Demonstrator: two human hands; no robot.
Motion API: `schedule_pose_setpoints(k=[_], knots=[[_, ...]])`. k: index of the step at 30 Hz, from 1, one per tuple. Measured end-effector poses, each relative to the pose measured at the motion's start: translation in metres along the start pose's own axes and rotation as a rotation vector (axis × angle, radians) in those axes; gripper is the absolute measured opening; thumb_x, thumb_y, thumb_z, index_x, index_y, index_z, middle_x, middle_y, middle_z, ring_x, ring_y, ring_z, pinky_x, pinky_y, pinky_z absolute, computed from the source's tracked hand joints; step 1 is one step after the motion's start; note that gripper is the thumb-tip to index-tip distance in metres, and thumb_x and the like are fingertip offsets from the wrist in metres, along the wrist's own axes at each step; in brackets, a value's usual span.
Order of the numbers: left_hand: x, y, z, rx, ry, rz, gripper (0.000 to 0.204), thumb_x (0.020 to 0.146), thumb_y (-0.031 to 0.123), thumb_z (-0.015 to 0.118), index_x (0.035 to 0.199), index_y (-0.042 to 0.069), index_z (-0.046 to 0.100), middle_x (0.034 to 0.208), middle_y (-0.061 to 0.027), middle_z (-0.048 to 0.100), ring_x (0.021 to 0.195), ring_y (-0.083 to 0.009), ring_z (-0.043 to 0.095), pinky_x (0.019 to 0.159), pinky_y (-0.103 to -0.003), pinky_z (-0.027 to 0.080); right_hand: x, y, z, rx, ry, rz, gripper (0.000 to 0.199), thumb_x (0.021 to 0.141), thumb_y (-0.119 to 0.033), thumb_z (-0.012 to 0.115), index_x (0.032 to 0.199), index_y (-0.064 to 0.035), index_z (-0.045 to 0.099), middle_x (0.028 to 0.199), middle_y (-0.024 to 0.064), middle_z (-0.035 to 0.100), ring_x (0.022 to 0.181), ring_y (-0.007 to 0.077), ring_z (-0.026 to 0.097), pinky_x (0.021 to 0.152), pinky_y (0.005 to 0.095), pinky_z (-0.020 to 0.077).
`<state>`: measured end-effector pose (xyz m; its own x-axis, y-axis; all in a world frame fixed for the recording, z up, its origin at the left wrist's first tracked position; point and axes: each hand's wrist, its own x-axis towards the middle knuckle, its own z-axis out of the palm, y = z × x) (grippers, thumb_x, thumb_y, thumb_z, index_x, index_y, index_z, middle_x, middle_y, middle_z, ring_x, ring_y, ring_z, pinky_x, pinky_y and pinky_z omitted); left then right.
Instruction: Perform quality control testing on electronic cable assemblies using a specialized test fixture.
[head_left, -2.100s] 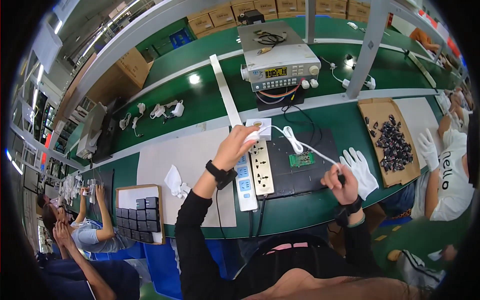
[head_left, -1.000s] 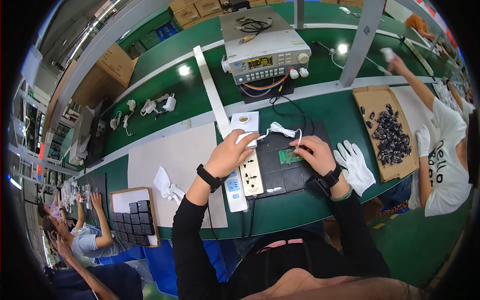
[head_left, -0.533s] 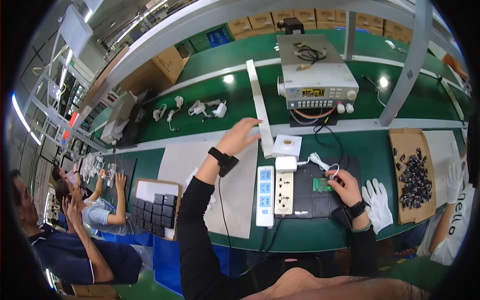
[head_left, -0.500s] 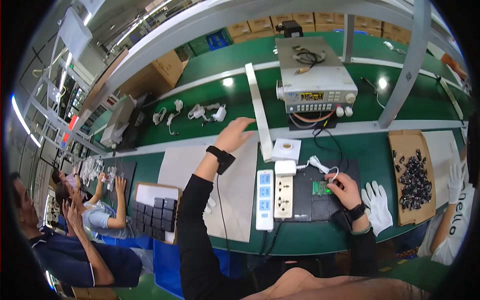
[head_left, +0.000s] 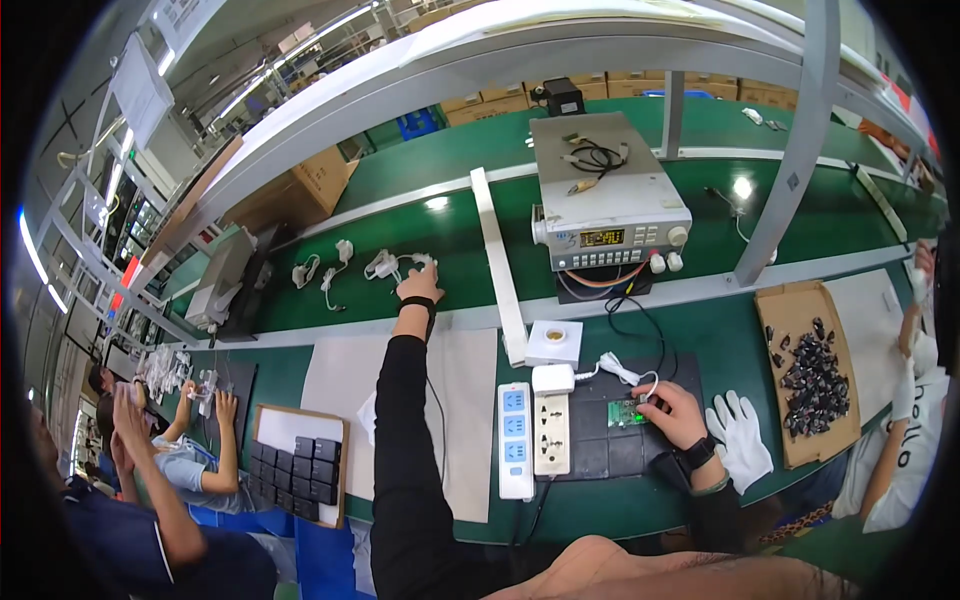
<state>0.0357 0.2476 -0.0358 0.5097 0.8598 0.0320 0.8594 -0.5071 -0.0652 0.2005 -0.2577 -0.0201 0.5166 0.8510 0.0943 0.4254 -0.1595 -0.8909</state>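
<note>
Our left hand (head_left: 420, 284) is at the white adapters (head_left: 381, 265), its closure unclear to us; our right hand (head_left: 678, 414) pinches the white cord (head_left: 620, 369) at the green board (head_left: 623, 412) on the counter (head_left: 729, 352). A pick-up seems in hand, calling for a sure left pinch.

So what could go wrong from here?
The cord runs to the right hand at the board, so a tug might shift the board. The left hand is stretched out beside loose chargers, so it could knock one aside.
</note>
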Motion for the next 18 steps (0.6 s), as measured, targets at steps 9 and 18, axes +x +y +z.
schedule_pose_setpoints(k=[9, 18], knots=[[-0.158, -0.005, -0.14, -0.405, 0.414, 0.128, 0.051, 0.078, 0.026, 0.065, 0.122, 0.012, 0.043, 0.099, -0.0182, 0.064, 0.083, -0.0373, 0.064, 0.066, -0.045, 0.051, -0.009, 0.002, -0.01, 0.165, 0.153, 0.023, 0.028, 0.08, -0.011, 0.067, 0.108, -0.0054, 0.066, 0.098, 0.0021, 0.062, 0.076, 0.0092, 0.056, 0.067, 0.021, 0.0437], [-0.323, 0.048, -0.204, -0.902, 0.268, 0.911, 0.049, 0.081, 0.027, 0.058, 0.12, -0.002, 0.054, 0.107, -0.0178, 0.062, 0.091, -0.0342, 0.06, 0.081, -0.038, 0.048, -0.038, -0.123, 0.032, -0.199, 0.495, -0.57, 0.07, 0.078, -0.031, 0.072, 0.134, -0.002, 0.041, 0.128, 0.0132, 0.055, 0.114, 0.0291, 0.054, 0.094, 0.0404, 0.0411]])
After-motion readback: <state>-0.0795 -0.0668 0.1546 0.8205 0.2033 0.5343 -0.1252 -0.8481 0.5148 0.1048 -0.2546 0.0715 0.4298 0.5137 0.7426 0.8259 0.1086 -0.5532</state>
